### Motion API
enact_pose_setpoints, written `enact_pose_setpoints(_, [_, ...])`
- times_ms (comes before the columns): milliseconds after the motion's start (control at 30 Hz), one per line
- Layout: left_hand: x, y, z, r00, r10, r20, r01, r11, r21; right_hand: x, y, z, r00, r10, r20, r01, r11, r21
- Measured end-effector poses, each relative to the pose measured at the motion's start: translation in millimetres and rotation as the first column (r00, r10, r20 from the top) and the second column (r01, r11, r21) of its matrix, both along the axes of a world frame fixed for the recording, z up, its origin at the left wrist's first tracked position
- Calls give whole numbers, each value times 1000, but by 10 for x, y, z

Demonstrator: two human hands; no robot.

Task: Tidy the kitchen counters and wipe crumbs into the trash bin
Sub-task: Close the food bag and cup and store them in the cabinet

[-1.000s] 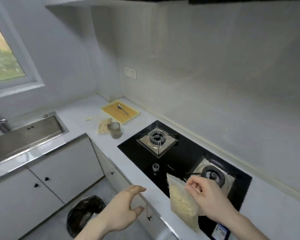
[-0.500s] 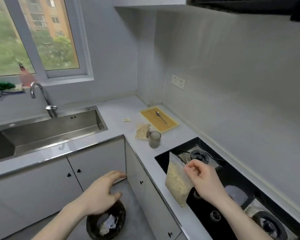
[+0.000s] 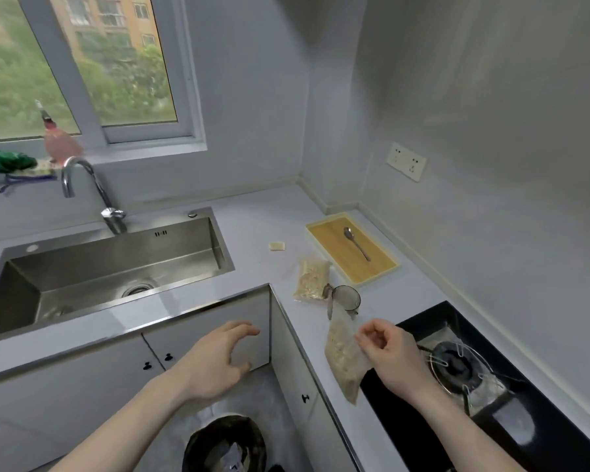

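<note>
**crumbwatch:** So where's this person at? The right hand point(image 3: 387, 352) pinches the top edge of a clear bag of flakes point(image 3: 343, 356) between thumb and fingertips, and the bag hangs over the counter point(image 3: 252, 226) edge, just beside the black hob point(image 3: 423, 420). The left hand point(image 3: 215, 361) is spread loose out in front of the cabinet doors point(image 3: 198, 338), holding nothing.

**sinkside_sam:** Looks like the tidying step to me, not wiping yet. The trash bin point(image 3: 223, 444) sits on the floor right below, between the two arms, already with some rubbish in it. My guess is the bag is either headed there or to a spot on the counter.

**crumbwatch:** There's plenty left on the counter though. A second bag of flakes point(image 3: 312, 279) lies flat near the corner, touching a glass mug point(image 3: 346, 298). A small pale scrap point(image 3: 276, 246) sits alone nearer the sink point(image 3: 116, 267), and a spoon point(image 3: 356, 241) lies on the yellow-rimmed tray point(image 3: 389, 265).

**sinkside_sam:** Right. If it's the bin, the next move needs the bag carried left and down over the opening before the pinch lets go. Can't tell if the bag is sealed, so tipping it could spill.
</note>
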State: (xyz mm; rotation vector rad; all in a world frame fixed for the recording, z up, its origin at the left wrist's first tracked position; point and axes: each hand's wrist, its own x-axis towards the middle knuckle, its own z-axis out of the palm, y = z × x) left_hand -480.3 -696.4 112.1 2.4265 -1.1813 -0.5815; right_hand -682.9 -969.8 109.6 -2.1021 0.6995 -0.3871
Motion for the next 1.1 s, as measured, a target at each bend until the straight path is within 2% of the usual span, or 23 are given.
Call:
enact_pose_setpoints(200, [507,-783,-342,998,-46,-49,50,995,86,672,-473,-215,995,-3,-98,4,1000,7])
enact_pose_setpoints(367, [778,-1424,-705,989,-115,-88,133,964,229,913,-663,-466,977,-27,-210,36,999,41])
enact_pose_setpoints(533, [1025,-2011,-1097,961,-276,-9,253,869,425,1071,-749,-606,960,-78,-267,102,992,79])
enact_pose_setpoints(633, [1125,-2258,-1363,929,-367,53,301,829,471,1133,-783,-655,957,-102,-273,132,987,95])
enact_pose_setpoints(833, [1227,-2443,-1833,897,-427,116,313,797,517,1267,-817,-675,956,-140,-256,185,970,158])
enact_pose_setpoints(933, [1330,-2468,-1875,887,-437,148,306,797,521,1340,-831,-636,960,-140,-244,192,960,205])
enact_pose_setpoints(1000, [1428,-2514,-1798,896,-420,143,310,824,474,1399,-840,-606,962,-131,-239,187,955,231])
enact_pose_setpoints(1100, [1608,-2609,-1570,948,-308,87,266,910,319,1508,-853,-580,963,-127,-236,192,942,275])
